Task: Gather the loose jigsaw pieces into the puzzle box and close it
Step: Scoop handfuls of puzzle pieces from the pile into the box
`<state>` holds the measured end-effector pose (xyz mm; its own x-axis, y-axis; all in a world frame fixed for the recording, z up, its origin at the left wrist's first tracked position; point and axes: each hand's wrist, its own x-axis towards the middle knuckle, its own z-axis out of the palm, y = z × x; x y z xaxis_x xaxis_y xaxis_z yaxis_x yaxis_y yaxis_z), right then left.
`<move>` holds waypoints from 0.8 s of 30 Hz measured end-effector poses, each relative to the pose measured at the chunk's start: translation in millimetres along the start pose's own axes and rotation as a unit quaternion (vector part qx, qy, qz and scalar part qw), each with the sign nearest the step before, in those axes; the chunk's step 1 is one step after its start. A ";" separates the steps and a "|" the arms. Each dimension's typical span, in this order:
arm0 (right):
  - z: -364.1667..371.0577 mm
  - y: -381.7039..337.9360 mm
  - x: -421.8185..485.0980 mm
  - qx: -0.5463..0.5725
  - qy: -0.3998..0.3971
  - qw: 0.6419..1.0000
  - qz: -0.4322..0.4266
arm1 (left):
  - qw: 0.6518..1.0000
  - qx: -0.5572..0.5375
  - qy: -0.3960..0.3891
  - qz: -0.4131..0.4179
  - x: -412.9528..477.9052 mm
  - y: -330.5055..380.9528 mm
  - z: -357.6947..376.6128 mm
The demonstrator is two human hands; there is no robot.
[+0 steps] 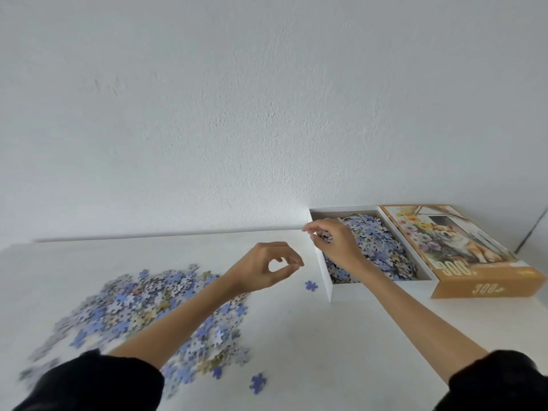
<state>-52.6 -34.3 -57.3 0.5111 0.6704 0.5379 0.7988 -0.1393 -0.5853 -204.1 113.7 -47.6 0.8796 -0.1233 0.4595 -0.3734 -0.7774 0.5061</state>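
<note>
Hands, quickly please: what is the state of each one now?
Left hand: closed, fingers curled to thumb, no piece visible.
Right hand: holding jigsaw pieces over the box.

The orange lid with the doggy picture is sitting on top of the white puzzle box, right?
Not quite. The head view shows the orange cardboard lid with the dog picture lying beside the white puzzle box, on its right, not on top. The box is open, with jigsaw pieces inside.

Left hand (pixel 268 269) raised, fingers (pixel 292 260) curled to thumb, seemingly empty, right hand (pixel 336 244) pinching jigsaw pieces (pixel 325 235)
</note>
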 end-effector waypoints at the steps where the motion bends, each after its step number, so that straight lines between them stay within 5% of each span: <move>1: 7.7 -6.6 -3.7 0.000 -0.005 1.000 0.002 | 1.000 0.006 -0.002 -0.007 -11.9 -3.5 -6.2; 10: 62.4 -35.3 -60.9 -0.122 -0.038 0.988 0.087 | 0.993 0.061 -0.062 -0.081 -110.1 -35.9 -29.8; 14: 75.9 -33.7 -92.8 -0.198 -0.128 0.956 0.174 | 0.990 0.056 -0.097 -0.085 -141.1 -44.6 -25.5; 24: 118.5 -125.2 -130.6 -0.143 -0.189 0.949 0.208 | 0.995 -0.015 -0.031 -0.096 -174.8 -56.4 -55.9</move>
<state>-257.0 -18.0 -126.1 0.6944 0.7195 0.0084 0.6330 -0.6053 -0.4827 -353.3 213.6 -115.7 0.9517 -0.0139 0.3068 -0.2054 -0.7716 0.6021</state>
